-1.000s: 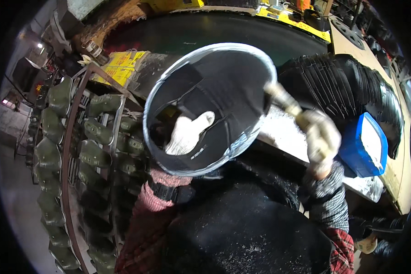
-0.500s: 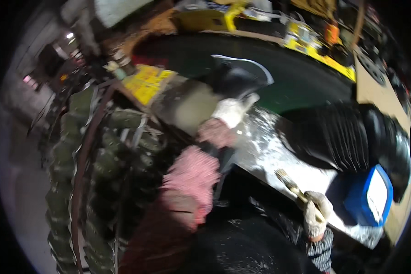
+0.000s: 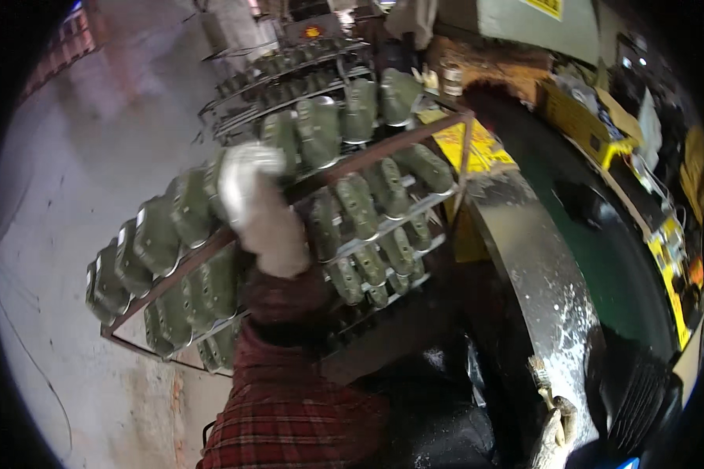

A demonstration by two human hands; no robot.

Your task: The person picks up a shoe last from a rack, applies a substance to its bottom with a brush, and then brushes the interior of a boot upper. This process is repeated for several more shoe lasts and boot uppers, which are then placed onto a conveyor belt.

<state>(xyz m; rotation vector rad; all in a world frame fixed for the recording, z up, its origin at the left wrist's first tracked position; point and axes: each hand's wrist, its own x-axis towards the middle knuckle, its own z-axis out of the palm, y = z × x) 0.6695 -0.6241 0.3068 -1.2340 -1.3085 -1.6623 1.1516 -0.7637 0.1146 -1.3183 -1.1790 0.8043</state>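
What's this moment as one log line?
Left hand: blurred, at rack of olive-green pieces, contact unclear | Right hand: holding brush near bench

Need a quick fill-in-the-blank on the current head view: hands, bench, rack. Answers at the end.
1. The right hand holds a ____.
2. The left hand wears a ____ glove.
3. The red plaid sleeve in view is on the ____ arm.
4. In the picture, the workbench lies to the ____ of the rack bearing olive-green moulded pieces.

Missing words: brush; white; left; right.
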